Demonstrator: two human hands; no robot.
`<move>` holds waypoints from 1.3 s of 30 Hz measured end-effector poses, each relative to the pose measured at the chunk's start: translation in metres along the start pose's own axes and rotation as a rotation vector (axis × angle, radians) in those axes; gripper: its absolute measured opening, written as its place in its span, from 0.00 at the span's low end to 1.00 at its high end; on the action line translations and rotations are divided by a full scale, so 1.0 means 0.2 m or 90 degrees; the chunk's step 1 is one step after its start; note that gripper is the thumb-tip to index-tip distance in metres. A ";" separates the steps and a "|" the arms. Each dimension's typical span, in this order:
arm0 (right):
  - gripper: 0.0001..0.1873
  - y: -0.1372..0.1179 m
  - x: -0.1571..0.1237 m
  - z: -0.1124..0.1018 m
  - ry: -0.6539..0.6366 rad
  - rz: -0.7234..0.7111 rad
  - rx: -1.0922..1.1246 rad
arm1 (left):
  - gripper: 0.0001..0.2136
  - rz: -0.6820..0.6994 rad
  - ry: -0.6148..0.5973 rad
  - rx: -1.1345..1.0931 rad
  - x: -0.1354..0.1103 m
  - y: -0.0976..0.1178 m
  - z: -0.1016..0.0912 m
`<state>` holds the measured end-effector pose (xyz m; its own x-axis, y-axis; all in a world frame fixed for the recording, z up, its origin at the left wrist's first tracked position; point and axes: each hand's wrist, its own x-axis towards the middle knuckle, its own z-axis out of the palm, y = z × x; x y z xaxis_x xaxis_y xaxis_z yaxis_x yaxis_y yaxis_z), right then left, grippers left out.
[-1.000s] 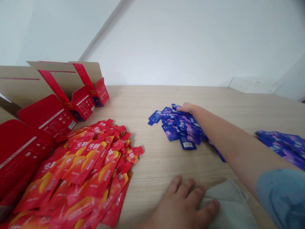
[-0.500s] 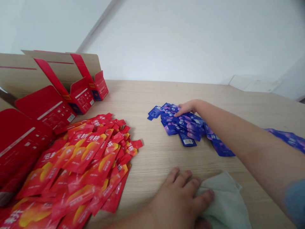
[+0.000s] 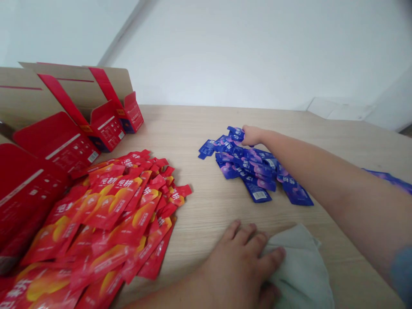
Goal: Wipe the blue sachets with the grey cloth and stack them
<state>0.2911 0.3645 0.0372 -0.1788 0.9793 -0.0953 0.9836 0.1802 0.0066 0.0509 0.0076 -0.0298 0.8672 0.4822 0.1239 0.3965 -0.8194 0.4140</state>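
The table (image 3: pixel 180 122) has a pale, wood-look top, its fine grain running roughly parallel to the far edge. Behind that edge rises a smooth white wall (image 3: pixel 225 51). Above the table's far left side, a grey strip (image 3: pixel 124 32) slants upward — beyond it lies another pale surface, faintly bluish. A white, angular piece (image 3: pixel 337 108) stands by the far edge, toward the right corner. The light is soft — cool and fairly even.

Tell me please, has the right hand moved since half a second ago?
Yes; judged against the far edge of the table, the right hand has moved slightly forward, toward it.
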 end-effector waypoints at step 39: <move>0.40 0.17 -0.66 -0.02 -0.096 -0.169 0.256 | 0.28 -0.041 0.012 -0.016 0.00 0.04 -0.05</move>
<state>0.3490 0.2408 0.0535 -0.4485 0.8745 -0.1848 0.8408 0.3426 -0.4190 0.0511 0.0038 -0.0172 0.8344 0.5394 0.1138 0.4428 -0.7787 0.4444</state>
